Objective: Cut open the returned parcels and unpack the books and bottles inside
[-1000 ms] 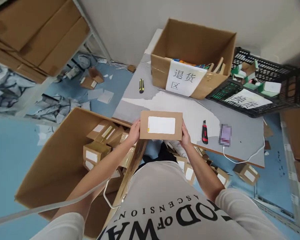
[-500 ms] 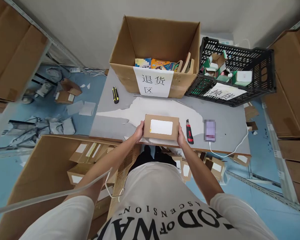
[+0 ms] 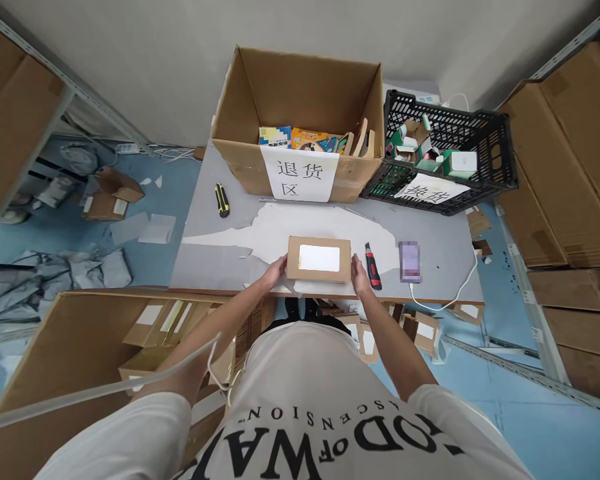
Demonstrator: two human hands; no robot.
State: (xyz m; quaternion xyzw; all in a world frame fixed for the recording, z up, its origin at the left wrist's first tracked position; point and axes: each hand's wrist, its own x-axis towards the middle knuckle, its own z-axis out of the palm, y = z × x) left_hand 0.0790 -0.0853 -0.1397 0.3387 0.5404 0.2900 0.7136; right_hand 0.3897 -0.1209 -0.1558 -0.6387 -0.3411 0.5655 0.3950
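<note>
I had the small flat brown cardboard parcel w/ white label (image 3: 319, 259) lying on the grey surface (image 3: 215, 260), label up. Left grip (image 3: 276, 270) and right grip (image 3: 359, 277) pressed against its short ends, one each side. Still sealed; red box cutter (image 3: 372, 266) lay just right, untouched, so opening was left.

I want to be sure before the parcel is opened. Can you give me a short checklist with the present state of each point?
1. Small box lies flat on the table, label up: ok.
2. Left hand and right hand at the box's two ends: ok.
3. Red knife close beside the right hand: ok.
4. Knife blade pulled in: cannot tell.
5. Phone apart from the box: ok.
6. Tape on the box: cannot tell.
</note>
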